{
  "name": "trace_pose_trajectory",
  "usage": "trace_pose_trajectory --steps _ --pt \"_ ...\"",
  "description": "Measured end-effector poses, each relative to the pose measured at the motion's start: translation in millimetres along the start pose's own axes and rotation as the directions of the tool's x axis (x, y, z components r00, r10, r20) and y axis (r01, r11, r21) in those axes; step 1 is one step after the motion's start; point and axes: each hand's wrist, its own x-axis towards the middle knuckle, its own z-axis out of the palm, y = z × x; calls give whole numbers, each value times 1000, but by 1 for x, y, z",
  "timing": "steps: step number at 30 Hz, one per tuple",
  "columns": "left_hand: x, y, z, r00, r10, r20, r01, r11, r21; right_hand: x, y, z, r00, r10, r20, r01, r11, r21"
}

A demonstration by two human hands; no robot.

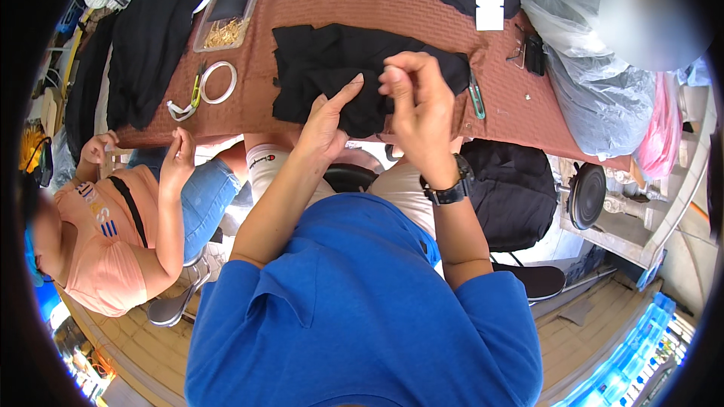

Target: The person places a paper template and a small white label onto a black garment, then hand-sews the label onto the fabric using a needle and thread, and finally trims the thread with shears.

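A folded piece of black cloth (317,49) lies on the brown-covered table in front of me. At its near edge, my left hand (326,128) grips the cloth, thumb on top and the other fingers largely hidden. My right hand (422,94), with a black watch on the wrist, is raised above the cloth's right part. Its thumb and fingertips are drawn together in a pinch; anything between them is too small to make out. Just right of the cloth lies a small green-handled tool (476,98), seemingly thread snips.
A clear plastic box (251,11) of gold-coloured pins stands back left, near a white ring (219,83) and a yellow-handled tool (197,90). More black cloth (162,38) covers the left side. Plastic bags (596,94) bulge at right. A co-worker (113,256) sits at left.
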Motion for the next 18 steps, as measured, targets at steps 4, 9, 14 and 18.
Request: trace_pose_trajectory --steps 4,9,14,18 --pt "7 -6 -6 971 99 -219 -82 993 84 -3 3 -13 993 9 120 6 992 -128" --pt "-6 -6 16 940 286 -186 -249 948 199 -5 14 -3 954 -217 204 269 923 -274" --pt "6 -18 -3 928 353 -122 -318 918 236 -8 32 7 942 -260 213 323 876 -358" --pt "3 -19 2 866 496 -65 -458 838 298 -6 27 9 940 -246 236 318 881 -350"
